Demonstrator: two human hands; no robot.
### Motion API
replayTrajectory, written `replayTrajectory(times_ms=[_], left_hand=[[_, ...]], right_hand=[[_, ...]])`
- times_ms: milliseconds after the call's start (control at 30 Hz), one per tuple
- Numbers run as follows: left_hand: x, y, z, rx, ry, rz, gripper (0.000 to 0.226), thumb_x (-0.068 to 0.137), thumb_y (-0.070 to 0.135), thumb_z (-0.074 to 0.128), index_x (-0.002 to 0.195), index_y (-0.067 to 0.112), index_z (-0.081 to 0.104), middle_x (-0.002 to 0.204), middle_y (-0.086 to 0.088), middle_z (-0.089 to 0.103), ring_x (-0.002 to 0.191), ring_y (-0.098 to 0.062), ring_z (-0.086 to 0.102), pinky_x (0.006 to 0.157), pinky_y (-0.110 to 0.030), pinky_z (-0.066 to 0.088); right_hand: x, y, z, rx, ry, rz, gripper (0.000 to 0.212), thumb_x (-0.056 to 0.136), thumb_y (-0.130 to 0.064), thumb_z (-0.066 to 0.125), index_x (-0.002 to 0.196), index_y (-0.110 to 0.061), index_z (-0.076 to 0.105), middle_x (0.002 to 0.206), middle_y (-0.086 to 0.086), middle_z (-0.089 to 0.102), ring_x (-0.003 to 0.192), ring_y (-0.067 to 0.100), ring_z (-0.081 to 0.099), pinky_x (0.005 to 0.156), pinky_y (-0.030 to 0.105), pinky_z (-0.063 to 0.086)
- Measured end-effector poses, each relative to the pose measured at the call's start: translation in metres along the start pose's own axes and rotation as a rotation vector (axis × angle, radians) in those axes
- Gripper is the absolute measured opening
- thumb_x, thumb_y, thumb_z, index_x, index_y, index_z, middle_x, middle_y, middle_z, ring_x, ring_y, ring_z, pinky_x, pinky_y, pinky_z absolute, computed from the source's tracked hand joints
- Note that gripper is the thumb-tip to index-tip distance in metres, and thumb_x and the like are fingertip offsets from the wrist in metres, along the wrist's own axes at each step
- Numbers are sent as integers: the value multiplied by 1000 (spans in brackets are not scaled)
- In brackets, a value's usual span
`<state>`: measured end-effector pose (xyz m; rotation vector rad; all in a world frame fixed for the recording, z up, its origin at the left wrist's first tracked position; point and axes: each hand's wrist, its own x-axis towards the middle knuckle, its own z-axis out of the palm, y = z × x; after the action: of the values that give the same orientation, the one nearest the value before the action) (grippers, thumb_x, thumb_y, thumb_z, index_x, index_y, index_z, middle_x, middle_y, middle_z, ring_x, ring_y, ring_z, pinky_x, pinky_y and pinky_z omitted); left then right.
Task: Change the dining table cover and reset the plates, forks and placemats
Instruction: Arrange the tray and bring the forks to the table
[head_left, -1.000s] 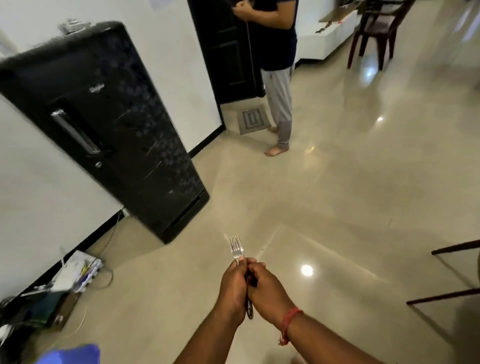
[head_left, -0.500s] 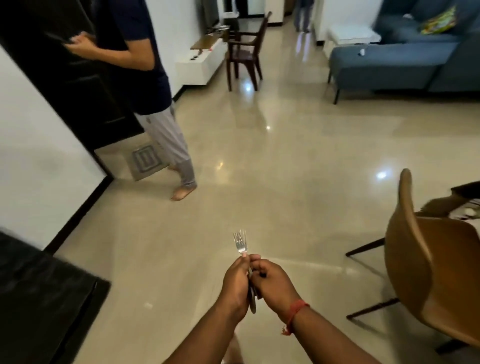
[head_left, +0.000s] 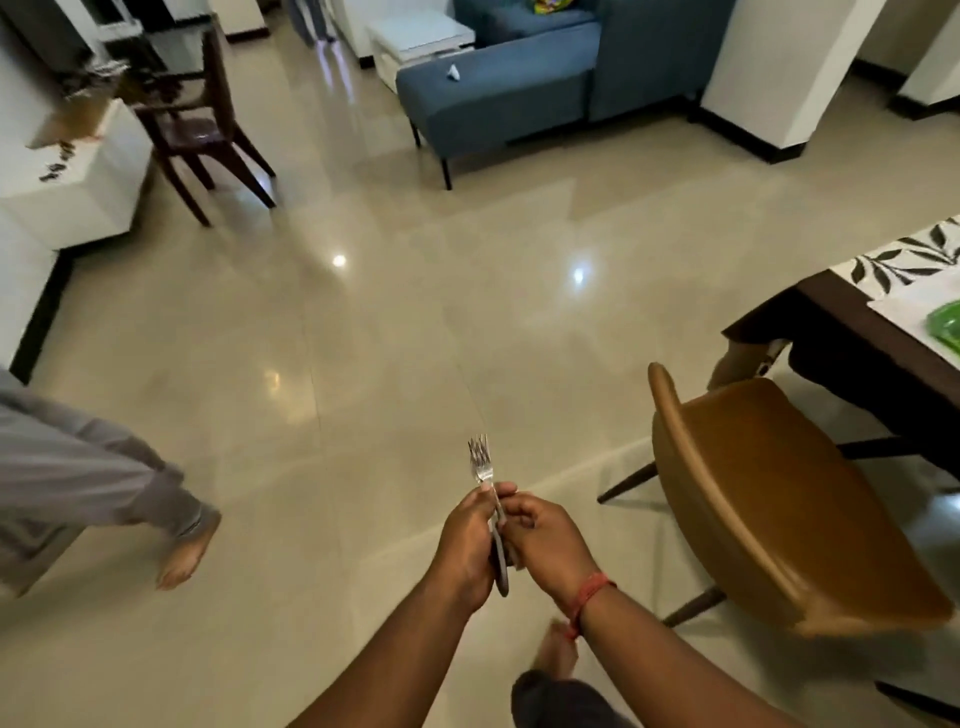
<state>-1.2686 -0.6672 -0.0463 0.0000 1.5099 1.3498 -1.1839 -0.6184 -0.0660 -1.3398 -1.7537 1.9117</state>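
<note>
The forks (head_left: 483, 467) are held in the same way as one second ago, with both hands wrapped around the handles and the prongs pointing up. The left hand (head_left: 465, 540) is curled around the handles from the left side, and the right hand (head_left: 545, 543) is curled around them from the right, so the two hands are pressed together. A red thread (head_left: 589, 597) is worn on the right wrist.

The view has been turned to the right. The black fridge that was seen on the left a second ago is gone from view. The other person, who was seen standing far off near a dark door, is now seen only at the left edge, as a grey trouser leg (head_left: 78, 467) and a bare foot (head_left: 184, 553) on the floor.

The table (head_left: 852, 332) has come into view at the right edge. A cloth with a leaf pattern (head_left: 914, 254) is laid on it, and part of a green plate (head_left: 948, 325) is seen on a white mat (head_left: 914, 304). A brown chair (head_left: 769, 499) is placed beside the table, near the hands.

The floor (head_left: 389, 338) is made of shiny pale tiles, and lights are mirrored in it. A blue sofa (head_left: 519, 78) is seen at the far side of the room. A dark wooden chair (head_left: 197, 119) is placed next to a white cabinet (head_left: 67, 187) at the far left.
</note>
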Motion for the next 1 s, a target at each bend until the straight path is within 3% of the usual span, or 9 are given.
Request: replayTrajectory(times_ms=[167, 300, 433, 533, 633, 800, 867, 1000], left_hand=[[66, 79, 36, 23, 19, 16, 36, 107, 25, 36, 115, 1, 61, 81, -10, 71, 58, -18, 66, 44, -20, 45], [123, 134, 67, 68, -20, 8, 37, 107, 27, 35, 116, 3, 62, 88, -11, 72, 66, -20, 68, 52, -25, 50], [199, 191, 103, 101, -85, 3, 35, 107, 24, 36, 114, 2, 62, 89, -12, 71, 63, -19, 68, 48, -22, 50], [262, 232, 136, 163, -171, -11, 34, 107, 23, 37, 114, 2, 63, 93, -14, 71, 68, -20, 69, 50, -23, 52], [313, 269, 167, 283, -240, -56, 32, 107, 20, 37, 113, 3, 63, 92, -13, 71, 70, -20, 69, 52, -25, 54], [388, 329, 231, 472, -421, -118, 29, 106, 20, 39, 110, 7, 65, 99, -10, 74, 79, -23, 70, 55, -28, 55], [410, 338, 264, 527, -481, -167, 30, 106, 20, 39, 112, 8, 65, 106, -11, 74, 86, -24, 70, 61, -30, 55], [454, 340, 328, 675, -628, -174, 29, 105, 23, 42, 113, 12, 68, 108, -16, 72, 87, -25, 68, 66, -31, 52]], right_hand=[[90, -59, -30, 4, -13, -29, 30, 90, -3, 51, 98, -20, 75, 91, 0, 76, 83, 17, 73, 71, 33, 60], [155, -102, -55, 28, 29, -20, 30, 89, -5, 51, 96, -21, 75, 87, -3, 76, 77, 12, 71, 59, 24, 51], [236, -134, -83, 62, 94, -33, 32, 88, -3, 51, 94, -22, 76, 88, -5, 75, 81, 13, 71, 62, 25, 51], [305, -155, -108, 102, 200, -47, 28, 88, -4, 52, 92, -20, 75, 89, -6, 75, 84, 12, 71, 71, 30, 55], [349, -178, -129, 174, 302, 8, 28, 91, -2, 53, 92, -20, 76, 85, -6, 76, 79, 9, 71, 65, 24, 50], [408, -215, -173, 325, 494, 31, 34, 92, 2, 53, 92, -24, 75, 92, -9, 75, 89, 3, 70, 81, 20, 53], [429, -216, -196, 348, 575, 62, 32, 92, 1, 54, 93, -22, 75, 95, -6, 75, 93, 8, 70, 86, 25, 55], [464, -219, -256, 429, 713, 49, 28, 94, 3, 53, 105, -12, 74, 96, -2, 75, 88, 8, 71, 72, 14, 52]])
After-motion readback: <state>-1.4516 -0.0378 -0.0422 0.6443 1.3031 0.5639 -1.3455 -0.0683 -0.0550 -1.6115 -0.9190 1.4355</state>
